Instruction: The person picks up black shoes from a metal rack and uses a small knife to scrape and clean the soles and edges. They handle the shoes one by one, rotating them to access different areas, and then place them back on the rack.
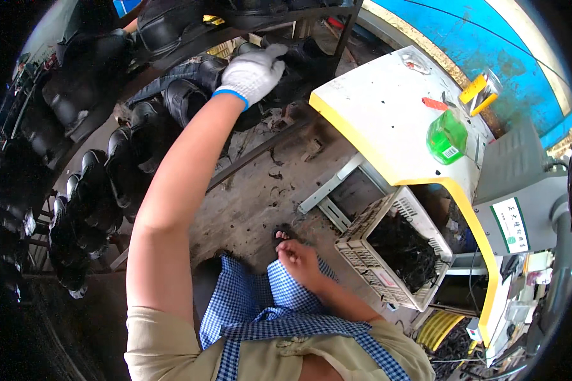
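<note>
My left hand [251, 75], in a white knit glove with a blue cuff, reaches out over the lower shelf of a shoe rack. Its thumb and a finger are apart beside a dark shoe [305, 54]; nothing shows between them, though the palm side is hidden. Just left of the glove sits another black shoe [183, 101]. My right hand [299, 261] is bare and hovers in front of my blue checked apron [245, 301]. Its fingers are loosely curled, and I see nothing in them.
Black shoes line the rack [254, 155] on the left. At right, a white table [375, 108] with yellow edging carries a cut green plastic bottle [448, 136], a red-handled tool [434, 103] and a yellow-banded jar [480, 92]. Below stands a crate [368, 270] of black scraps. A grey machine [521, 216] adjoins.
</note>
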Demonstrator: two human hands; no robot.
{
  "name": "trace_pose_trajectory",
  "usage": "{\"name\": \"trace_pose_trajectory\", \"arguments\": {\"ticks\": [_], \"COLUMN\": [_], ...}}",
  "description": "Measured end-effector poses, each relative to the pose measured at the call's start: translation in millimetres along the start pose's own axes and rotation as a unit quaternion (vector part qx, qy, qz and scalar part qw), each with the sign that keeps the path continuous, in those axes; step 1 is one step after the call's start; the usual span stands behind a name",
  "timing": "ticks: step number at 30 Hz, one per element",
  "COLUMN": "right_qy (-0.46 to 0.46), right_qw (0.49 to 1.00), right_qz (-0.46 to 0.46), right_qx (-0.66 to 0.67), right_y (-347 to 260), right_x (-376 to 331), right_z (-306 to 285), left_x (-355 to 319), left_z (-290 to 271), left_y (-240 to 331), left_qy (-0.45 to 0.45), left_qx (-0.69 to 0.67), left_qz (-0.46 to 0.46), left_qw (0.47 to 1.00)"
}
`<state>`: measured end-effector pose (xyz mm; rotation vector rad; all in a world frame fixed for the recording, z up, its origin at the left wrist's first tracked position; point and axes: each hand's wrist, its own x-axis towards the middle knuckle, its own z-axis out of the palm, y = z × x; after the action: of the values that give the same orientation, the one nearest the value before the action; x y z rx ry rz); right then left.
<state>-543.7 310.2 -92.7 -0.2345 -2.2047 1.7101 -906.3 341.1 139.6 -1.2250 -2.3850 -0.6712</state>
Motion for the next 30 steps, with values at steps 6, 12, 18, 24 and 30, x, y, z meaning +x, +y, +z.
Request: {"name": "trace_pose_trajectory", "arguments": {"ticks": [6, 12, 18, 24, 30], "right_qy": [-0.036, -0.063, -0.049, 0.005, -0.009], "right_qw": [0.994, 0.993, 0.997, 1.0, 1.0], "right_qz": [-0.021, 0.034, 0.056, -0.017, 0.022], "right_qx": [-0.102, -0.091, -0.027, 0.024, -0.002], "right_y": [-20.1, -12.0, -2.2, -2.6, -9.5], "right_x": [3.6, 5.0, 4.3, 14.1, 12.5], "right_z": [-9.6, -21.7, -27.3, -34.1, -35.5], "left_x": [57.2, 93.0, 121.6, 139.8, 121.6], "left_z": [58.9, 81.8, 142.7, 171.1, 158.7], "left_y": [-10.3, -5.4, -30.6, -36.5, -32.2], "left_qy": [-0.074, -0.228, -0.219, -0.225, -0.257], "left_qx": [0.016, -0.098, -0.158, -0.012, 0.019], "left_qz": [-0.152, -0.226, -0.298, -0.291, -0.195], "left_qw": [0.985, 0.942, 0.916, 0.93, 0.946]}}
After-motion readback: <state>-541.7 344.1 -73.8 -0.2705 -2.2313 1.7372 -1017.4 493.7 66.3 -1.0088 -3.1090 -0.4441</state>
